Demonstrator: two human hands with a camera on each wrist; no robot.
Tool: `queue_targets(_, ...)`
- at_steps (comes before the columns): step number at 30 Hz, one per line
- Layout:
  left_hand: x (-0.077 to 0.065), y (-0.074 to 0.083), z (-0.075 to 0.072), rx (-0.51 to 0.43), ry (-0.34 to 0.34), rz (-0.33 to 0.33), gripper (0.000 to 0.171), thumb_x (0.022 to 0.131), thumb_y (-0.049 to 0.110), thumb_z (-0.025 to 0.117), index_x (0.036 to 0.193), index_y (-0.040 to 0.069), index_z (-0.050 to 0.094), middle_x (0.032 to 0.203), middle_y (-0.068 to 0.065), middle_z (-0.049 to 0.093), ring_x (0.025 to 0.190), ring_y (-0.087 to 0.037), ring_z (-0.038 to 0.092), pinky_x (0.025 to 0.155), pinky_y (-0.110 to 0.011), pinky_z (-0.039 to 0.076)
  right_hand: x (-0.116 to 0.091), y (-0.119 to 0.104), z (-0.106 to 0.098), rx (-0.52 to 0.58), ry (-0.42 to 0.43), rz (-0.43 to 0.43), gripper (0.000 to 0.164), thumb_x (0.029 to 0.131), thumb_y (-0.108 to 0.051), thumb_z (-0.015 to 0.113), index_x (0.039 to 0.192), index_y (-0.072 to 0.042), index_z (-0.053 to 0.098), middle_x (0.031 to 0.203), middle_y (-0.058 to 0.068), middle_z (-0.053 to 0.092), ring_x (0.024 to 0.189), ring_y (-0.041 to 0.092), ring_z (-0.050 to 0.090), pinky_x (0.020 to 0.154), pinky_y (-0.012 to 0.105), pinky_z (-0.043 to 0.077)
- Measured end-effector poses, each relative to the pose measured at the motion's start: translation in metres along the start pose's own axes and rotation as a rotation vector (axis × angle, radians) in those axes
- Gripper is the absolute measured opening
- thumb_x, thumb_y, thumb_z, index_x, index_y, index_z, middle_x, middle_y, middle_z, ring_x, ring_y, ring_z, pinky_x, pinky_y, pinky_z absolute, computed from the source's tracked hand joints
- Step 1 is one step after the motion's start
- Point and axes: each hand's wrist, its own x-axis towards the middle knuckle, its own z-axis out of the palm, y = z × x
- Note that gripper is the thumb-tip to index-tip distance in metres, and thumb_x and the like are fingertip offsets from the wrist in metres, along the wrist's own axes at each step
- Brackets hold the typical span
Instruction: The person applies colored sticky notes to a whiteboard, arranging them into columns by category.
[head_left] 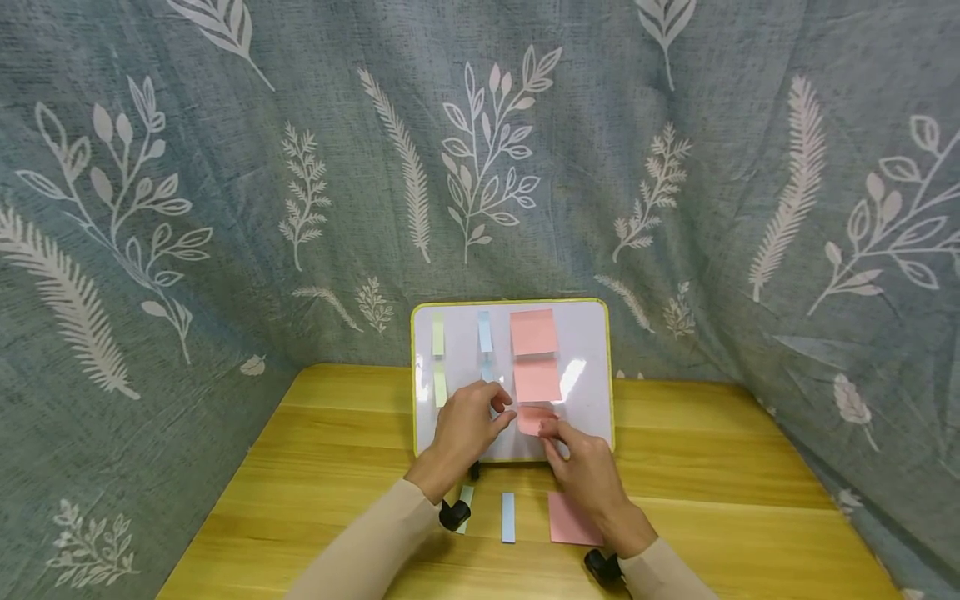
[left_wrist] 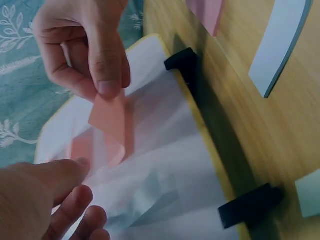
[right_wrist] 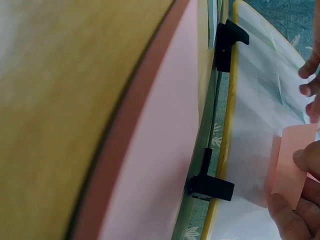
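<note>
My right hand [head_left: 590,475] pinches a pink sticky note [head_left: 531,419] between thumb and fingers, low on the whiteboard [head_left: 588,333]. In the left wrist view this note [left_wrist: 110,120] bends away from the board's surface, its upper end in the fingers. My left hand [head_left: 465,423] is just left of the note with its fingers loosely bent, holding nothing. Two larger-looking pink notes [head_left: 534,332] are stuck one above the other over the held one. To their left are blue strips [head_left: 484,332], partly hidden by my left hand, and green strips [head_left: 438,335].
The board stands on black feet [right_wrist: 212,187] on a wooden table [head_left: 690,467]. Before it lie a pink sticky pad [head_left: 572,525], a blue strip pad [head_left: 508,518] and a green strip pad [head_left: 467,497], partly covered by a wrist camera. A leaf-patterned curtain [head_left: 337,208] hangs behind.
</note>
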Motion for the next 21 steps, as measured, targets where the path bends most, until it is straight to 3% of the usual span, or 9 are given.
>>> queue_targets(9,0.008,-0.001,0.023,0.149,0.032,-0.063,0.023,0.1,0.041,0.095,0.095,0.024,0.081,0.086,0.008,0.082,0.07,-0.01,0.074,0.056,-0.026,0.053,-0.001,0.003,-0.001,-0.009,-0.044,-0.007,0.025,0.091,0.009,0.093,0.107,-0.007,0.084,0.107,0.009,0.091,0.094,0.024,0.09,0.076,0.039,0.072)
queue_targets(21,0.016,-0.006,0.038,0.197,0.092,-0.094,0.036,0.095,0.049,0.098,0.083,0.026,0.074,0.077,0.008,0.079,0.062,-0.015,0.072,0.05,-0.027,0.046,-0.003,0.002,-0.005,-0.065,-0.11,-0.061,0.025,0.091,0.0,0.096,0.113,-0.005,0.086,0.121,0.012,0.089,0.108,0.029,0.088,0.088,0.045,0.072)
